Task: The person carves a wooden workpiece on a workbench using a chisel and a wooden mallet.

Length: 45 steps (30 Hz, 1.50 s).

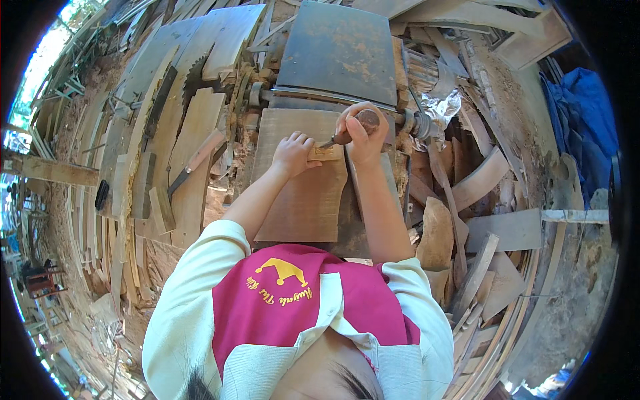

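My left hand (292,155) presses a small, light wooden block (327,155) against a wide brown board (300,207), its fingers closed at the block's left end. Wrapped round the dark, round-ended wooden handle of a carving chisel (367,120) is my right hand (362,143). The chisel's thin metal blade slants down to the left, its tip at the upper edge of the block near my left fingers. The exact shape of the cutting edge is too small to tell.
Beyond the board lies a flat metal machine plate (337,47), with a pulley (419,125) at its right. Leftward are a toothed circular saw blade (193,83) and a wooden-handled knife (200,157) on planks. Wood offcuts (437,230) and a blue tarp (580,120) are at right.
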Available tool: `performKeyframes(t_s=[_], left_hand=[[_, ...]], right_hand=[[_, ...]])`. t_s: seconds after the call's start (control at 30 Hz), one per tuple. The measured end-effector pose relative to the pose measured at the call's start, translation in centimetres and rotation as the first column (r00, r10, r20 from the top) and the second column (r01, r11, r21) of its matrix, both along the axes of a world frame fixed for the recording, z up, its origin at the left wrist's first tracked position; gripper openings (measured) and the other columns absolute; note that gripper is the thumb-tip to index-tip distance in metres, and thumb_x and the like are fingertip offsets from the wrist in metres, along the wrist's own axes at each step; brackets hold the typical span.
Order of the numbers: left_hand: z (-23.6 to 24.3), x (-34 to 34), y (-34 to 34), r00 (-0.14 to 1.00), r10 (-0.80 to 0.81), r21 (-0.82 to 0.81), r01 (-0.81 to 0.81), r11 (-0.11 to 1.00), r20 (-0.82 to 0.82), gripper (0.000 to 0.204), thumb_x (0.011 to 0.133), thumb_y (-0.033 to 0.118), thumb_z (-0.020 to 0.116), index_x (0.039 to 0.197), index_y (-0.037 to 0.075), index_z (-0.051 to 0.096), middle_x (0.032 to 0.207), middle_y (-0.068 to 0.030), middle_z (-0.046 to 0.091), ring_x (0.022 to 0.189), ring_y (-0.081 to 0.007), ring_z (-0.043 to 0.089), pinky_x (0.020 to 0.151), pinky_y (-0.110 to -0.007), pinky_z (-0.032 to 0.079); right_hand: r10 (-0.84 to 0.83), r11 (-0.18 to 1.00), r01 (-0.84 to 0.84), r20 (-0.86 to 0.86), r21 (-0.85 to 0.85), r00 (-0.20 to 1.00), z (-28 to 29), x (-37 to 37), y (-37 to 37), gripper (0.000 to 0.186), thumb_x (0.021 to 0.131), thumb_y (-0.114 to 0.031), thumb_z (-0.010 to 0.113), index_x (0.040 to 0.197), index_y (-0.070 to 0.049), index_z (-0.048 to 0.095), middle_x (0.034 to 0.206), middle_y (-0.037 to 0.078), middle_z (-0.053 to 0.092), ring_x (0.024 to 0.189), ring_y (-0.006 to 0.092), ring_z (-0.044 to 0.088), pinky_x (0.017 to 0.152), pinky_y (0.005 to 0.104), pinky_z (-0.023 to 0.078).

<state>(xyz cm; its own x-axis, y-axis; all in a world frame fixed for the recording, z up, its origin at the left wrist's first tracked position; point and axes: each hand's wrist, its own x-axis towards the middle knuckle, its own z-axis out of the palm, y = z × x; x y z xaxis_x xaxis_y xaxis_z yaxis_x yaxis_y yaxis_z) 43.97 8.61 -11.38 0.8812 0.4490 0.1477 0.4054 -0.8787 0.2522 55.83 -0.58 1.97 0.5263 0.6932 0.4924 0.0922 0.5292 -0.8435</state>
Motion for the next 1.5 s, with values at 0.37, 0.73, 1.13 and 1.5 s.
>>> performKeyframes(t_s=[0.37,0.73,1.13,1.5], left_hand=[[1.2,-0.3,-0.1,0.999,-0.04,-0.041,0.039,0.998,-0.023,0.083,0.058,0.053,0.071,0.121,0.008,0.041,0.117,-0.011,0.05,0.116,-0.0262,0.041,0.09,-0.041,0.037],[11.2,2.0,-1.6,0.835,-0.069,-0.494,0.388,0.778,0.546,0.088,0.06,0.027,0.075,0.132,0.004,0.03,0.124,-0.0181,0.047,0.116,-0.0301,0.045,0.095,-0.039,0.037],[11.8,4.7,-1.7,0.719,0.091,-0.631,0.532,0.564,0.689,0.03,0.072,0.005,0.061,0.098,0.003,0.045,0.079,-0.0031,0.048,0.073,-0.0095,0.043,0.066,-0.026,0.041],[10.5,5.5,-0.8,0.743,0.02,-0.584,0.51,0.631,0.67,0.03,0.077,0.001,0.059,0.102,0.005,0.044,0.081,0.0011,0.047,0.074,-0.0065,0.045,0.069,-0.023,0.041]], right_hand=[[0.063,0.989,-0.045,0.121,-0.144,0.991,-0.4,0.9,0.8,0.015,0.08,-0.015,0.06,0.077,-0.003,0.052,0.063,0.004,0.055,0.057,0.0084,0.052,0.053,0.0219,0.042],[-0.373,0.879,0.476,0.674,0.035,0.638,1.2,1.9,-1.2,0.036,0.072,-0.032,0.069,0.09,-0.002,0.061,0.107,0.019,0.054,0.106,0.0316,0.049,0.087,0.0402,0.04],[-0.033,0.281,0.788,0.815,-0.547,0.578,-11.6,3.6,-10.6,0.071,0.077,-0.05,0.057,0.122,0.003,0.045,0.139,0.025,0.024,0.131,0.0359,0.02,0.103,0.0453,0.023],[0.267,0.014,0.803,0.776,-0.596,0.571,-11.5,-1.4,-12.5,0.07,0.067,-0.05,0.067,0.115,-0.002,0.051,0.144,0.019,0.017,0.135,0.0299,0.012,0.101,0.0566,0.021]])
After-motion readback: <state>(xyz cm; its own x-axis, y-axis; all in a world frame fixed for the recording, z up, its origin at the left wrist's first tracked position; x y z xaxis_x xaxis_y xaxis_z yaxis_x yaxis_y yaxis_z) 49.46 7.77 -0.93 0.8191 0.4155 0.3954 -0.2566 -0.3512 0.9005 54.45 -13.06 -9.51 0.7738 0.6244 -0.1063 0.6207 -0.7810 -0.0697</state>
